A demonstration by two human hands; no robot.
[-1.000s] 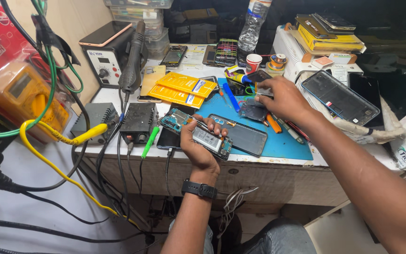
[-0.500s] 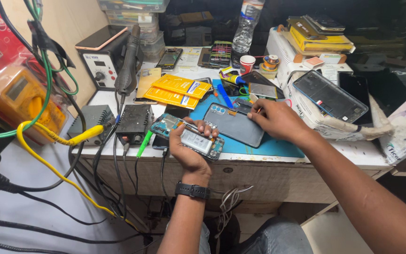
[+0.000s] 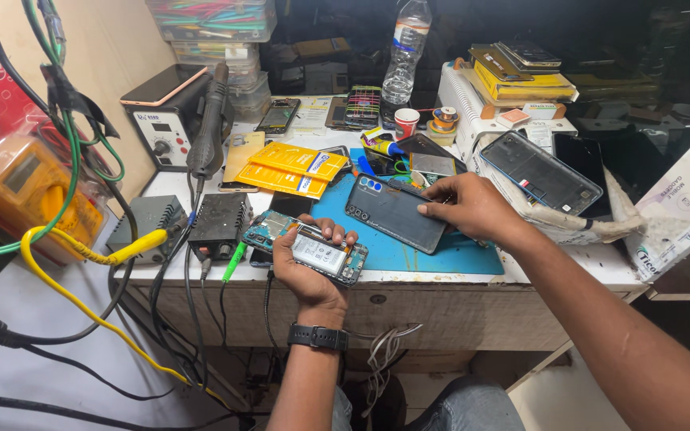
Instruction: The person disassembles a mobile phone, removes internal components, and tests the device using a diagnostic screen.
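Cluttered with tools and phone parts, a white workbench (image 3: 584, 259) is seen from above, with a blue mat (image 3: 441, 255) laid at its front edge. Since half a second ago, the dark back cover (image 3: 393, 211) has been lifted off the mat at its right end and is now tilted, and the right hand (image 3: 469, 207) has been closed onto that end; a second ago that hand was further back among the small tools. The opened phone (image 3: 309, 249) has been kept in much the same place throughout.

That phone, its battery and circuit board exposed, is gripped in the left hand (image 3: 309, 267), fingers curled over the far edge and thumb on the near side, just above the front edge of the bench. The cover is clamped between the right thumb and fingers at its right end, while its left end, with the camera block, lies just beyond the phone. Both pieces are held close together but apart.

Yellow packets (image 3: 289, 168) are lying behind the phone, and a soldering station (image 3: 165, 132) is standing at the back left. A plastic bottle (image 3: 406, 48) is set upright behind.
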